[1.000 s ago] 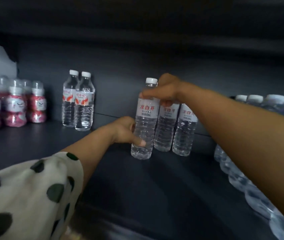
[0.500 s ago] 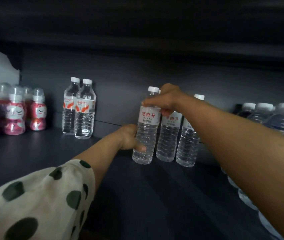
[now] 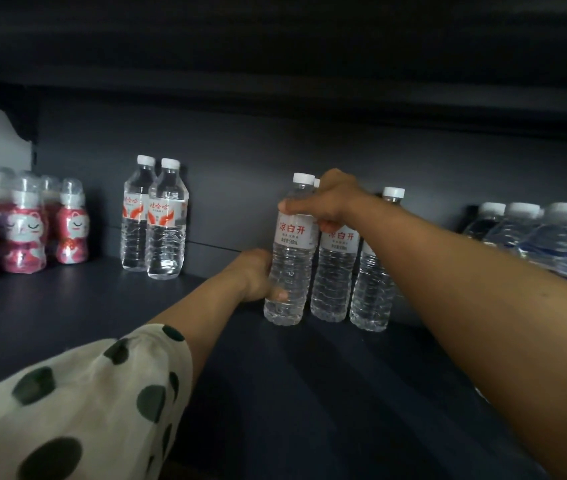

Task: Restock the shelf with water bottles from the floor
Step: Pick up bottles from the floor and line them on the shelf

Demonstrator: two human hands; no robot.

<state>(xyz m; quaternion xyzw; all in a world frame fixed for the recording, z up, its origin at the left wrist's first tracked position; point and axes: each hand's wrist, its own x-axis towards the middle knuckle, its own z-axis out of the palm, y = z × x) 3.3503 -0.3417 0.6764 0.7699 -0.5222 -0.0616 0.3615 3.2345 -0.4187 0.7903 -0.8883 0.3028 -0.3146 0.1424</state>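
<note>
The clear ribbed plastic water bottle [image 3: 289,251] with a white cap stands upright on the dark matte shelf [image 3: 309,393], just left of two similar bottles [image 3: 354,268]. The left hand [image 3: 254,275] wraps its fingers around the bottle's lower body. The right hand [image 3: 323,202] pinches its shoulder above the white label. Far left of the bottle stand pink cat-shaped bottles [image 3: 22,230].

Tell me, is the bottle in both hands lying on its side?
No, the water bottle stands upright on the shelf.
</note>
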